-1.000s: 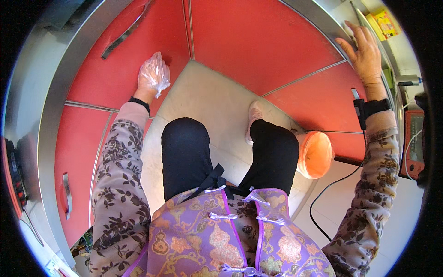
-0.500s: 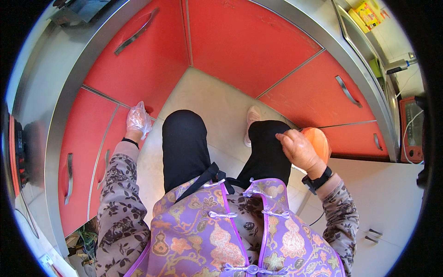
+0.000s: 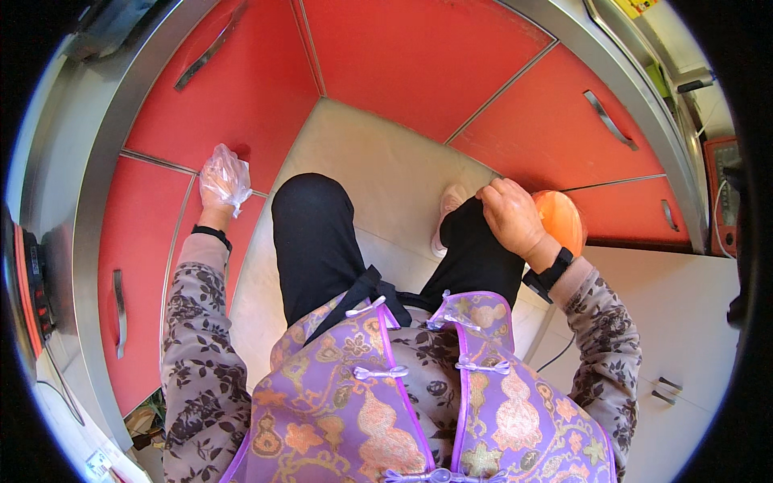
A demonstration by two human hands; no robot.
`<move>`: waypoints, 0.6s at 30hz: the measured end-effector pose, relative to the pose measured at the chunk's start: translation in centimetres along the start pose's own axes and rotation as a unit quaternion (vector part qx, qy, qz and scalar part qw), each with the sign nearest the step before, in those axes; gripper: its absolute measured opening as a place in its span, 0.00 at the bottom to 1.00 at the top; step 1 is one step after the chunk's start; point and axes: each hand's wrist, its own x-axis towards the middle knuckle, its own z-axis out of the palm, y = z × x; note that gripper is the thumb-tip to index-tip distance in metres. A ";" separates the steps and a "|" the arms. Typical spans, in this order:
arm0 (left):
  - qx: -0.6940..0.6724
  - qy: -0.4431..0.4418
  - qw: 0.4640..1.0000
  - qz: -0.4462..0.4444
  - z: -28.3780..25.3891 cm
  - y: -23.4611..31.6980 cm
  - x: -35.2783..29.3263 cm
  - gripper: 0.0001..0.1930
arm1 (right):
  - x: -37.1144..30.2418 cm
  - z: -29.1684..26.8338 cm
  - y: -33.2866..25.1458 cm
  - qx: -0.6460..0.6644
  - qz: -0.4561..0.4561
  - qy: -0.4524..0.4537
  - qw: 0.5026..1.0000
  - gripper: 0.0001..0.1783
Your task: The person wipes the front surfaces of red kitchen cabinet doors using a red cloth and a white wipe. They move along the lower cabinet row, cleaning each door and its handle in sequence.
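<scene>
1. So the clear plastic glove (image 3: pixel 231 171) is over the left hand (image 3: pixel 219 187), out in front of the red cabinet doors (image 3: pixel 241 88). It's crinkly and shiny, so the fingers inside are hard to make out; can't tell if they're spread or curled, or if the hand touches the door.
2. Right hand (image 3: pixel 513 216) is bare, held by the right knee (image 3: pixel 475 241), fingers loosely bent. Palm's turned away, so can't tell if anything's gripped, or if it touches the knee.
3. Orange bin (image 3: pixel 566 217) is just past that hand, partly covered by it and the wrist. Can't see its bottom.
4. Black watch (image 3: pixel 549 275) on the right wrist, dark band (image 3: pixel 212 234) on the left.
5. One pale pink shoe (image 3: pixel 451 208) pokes out behind the right leg; the other foot's hidden.
6. Metal-edged desk (image 3: pixel 90 193) bends along the left, cut by the black rim. A yellow item (image 3: pixel 634 6) top right is mostly cropped.
7. Lower left, some jumbled stuff (image 3: pixel 145 422), too murky to identify.
</scene>
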 end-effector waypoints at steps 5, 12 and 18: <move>0.014 -0.035 0.999 0.035 1.5 -0.2 -0.7 0.14 | -0.3 -1.4 -1.4 0.008 0.015 0.021 1.000 0.06; 0.006 -0.138 0.990 0.029 2.0 -0.2 0.1 0.21 | 0.0 -3.8 -3.4 0.015 0.023 0.028 0.999 0.09; 0.053 -0.002 0.998 0.032 1.7 -0.6 0.6 0.17 | 0.4 -4.2 -4.7 0.016 0.015 0.027 0.999 0.10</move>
